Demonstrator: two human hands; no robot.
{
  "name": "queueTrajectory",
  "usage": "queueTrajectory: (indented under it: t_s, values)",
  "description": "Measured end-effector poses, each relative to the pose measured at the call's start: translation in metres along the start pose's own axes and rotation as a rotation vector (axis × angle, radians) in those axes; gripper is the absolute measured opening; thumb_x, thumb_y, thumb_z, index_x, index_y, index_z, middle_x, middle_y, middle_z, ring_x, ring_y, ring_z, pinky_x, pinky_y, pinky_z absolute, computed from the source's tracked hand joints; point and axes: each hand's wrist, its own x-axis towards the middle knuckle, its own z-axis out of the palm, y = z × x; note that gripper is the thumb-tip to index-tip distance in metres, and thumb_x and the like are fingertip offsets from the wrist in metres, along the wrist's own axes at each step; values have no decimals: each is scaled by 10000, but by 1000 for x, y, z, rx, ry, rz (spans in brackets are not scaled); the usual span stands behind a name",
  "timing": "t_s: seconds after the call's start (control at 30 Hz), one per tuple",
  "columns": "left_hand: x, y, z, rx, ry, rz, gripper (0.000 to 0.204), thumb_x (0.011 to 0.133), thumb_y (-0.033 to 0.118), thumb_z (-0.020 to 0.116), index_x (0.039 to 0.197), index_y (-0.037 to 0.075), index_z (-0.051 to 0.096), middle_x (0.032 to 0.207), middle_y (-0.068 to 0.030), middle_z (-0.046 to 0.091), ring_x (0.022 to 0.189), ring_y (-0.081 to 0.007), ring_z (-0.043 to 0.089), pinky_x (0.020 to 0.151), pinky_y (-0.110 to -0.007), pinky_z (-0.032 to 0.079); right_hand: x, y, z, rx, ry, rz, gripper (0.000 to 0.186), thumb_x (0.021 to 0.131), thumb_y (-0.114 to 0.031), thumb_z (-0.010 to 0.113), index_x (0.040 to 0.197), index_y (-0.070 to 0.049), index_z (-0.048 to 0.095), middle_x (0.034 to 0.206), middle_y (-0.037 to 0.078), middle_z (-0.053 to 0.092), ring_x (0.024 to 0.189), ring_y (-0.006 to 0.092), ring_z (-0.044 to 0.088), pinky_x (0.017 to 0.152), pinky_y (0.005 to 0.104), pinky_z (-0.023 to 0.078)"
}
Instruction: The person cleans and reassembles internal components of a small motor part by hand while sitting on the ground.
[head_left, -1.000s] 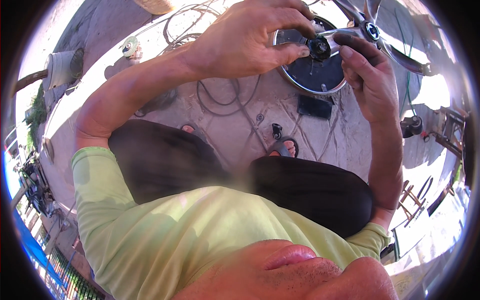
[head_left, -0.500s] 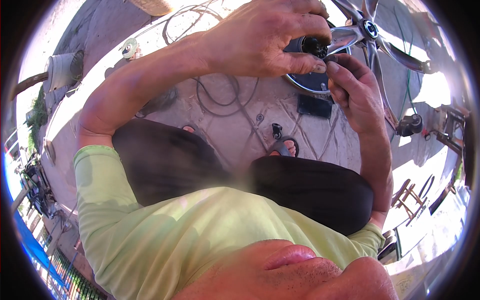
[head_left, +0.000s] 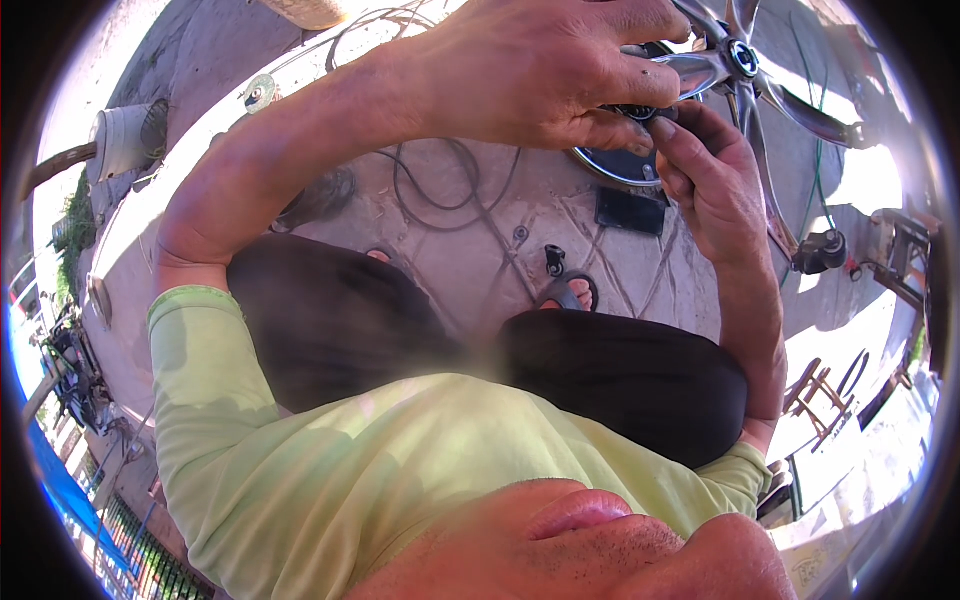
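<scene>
My left hand (head_left: 545,80) reaches across from the left, its fingers curled over a black round part (head_left: 632,112), mostly hidden under them. From the right, my right hand (head_left: 712,185) meets it with thumb and forefinger pinched at the edge of that part; whatever small dark thing lies in the pinch is too hidden to name. Both hands are above a dark disc with a shiny metal rim (head_left: 622,170). Just beyond them stands a silver star-shaped base (head_left: 742,60) with several arms, like that of a swivel chair, with a black caster (head_left: 822,250) near one arm's end.
A flat black rectangular object (head_left: 630,211) lies on the concrete floor (head_left: 470,280). A small black piece (head_left: 554,261) is beside my sandalled foot (head_left: 575,292). Dark cable (head_left: 440,190) loops on the left. Farther out are a white bucket (head_left: 125,143) and a wooden frame (head_left: 822,400).
My left hand has moved slightly right over the black part, covering more of it. My right hand has barely moved and keeps its pinch.
</scene>
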Motion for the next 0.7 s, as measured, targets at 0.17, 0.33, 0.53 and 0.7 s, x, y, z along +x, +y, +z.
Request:
queueTrajectory:
  t_s: [0.17,0.33,0.53,0.7]
  values:
    - [7,13,-14,85,-78,-14,349,833,270,849,1054,27,731,1224,-211,609,1154,-355,565,941,-494,480,-1,3,0,-8,27,-29,277,924,-249,800,1087,-46,706,783,-59,577,636,22,458,536,196,306]
    - [5,9,-10,20,-35,-22,371,844,269,845,1078,4,732,1204,-206,618,1143,-343,566,940,-487,480,0,2,-2,-62,13,-37,274,977,-173,727,1185,-10,655,804,-29,608,614,27,472,543,187,349]
    - [7,10,-10,3,-9,-8,443,819,243,868,1130,-37,724,1172,-197,631,1130,-317,569,938,-467,485,-1,1,-2,-31,5,-31,278,1004,-130,687,1238,5,620,837,-3,636,612,32,484,544,181,366]
    - [2,2,-2,-39,118,53,429,814,212,871,1123,-46,721,1161,-204,630,1103,-328,587,935,-477,494,-3,2,0,0,18,-30,254,933,-226,770,1092,-41,697,810,-42,600,644,30,471,551,195,330]
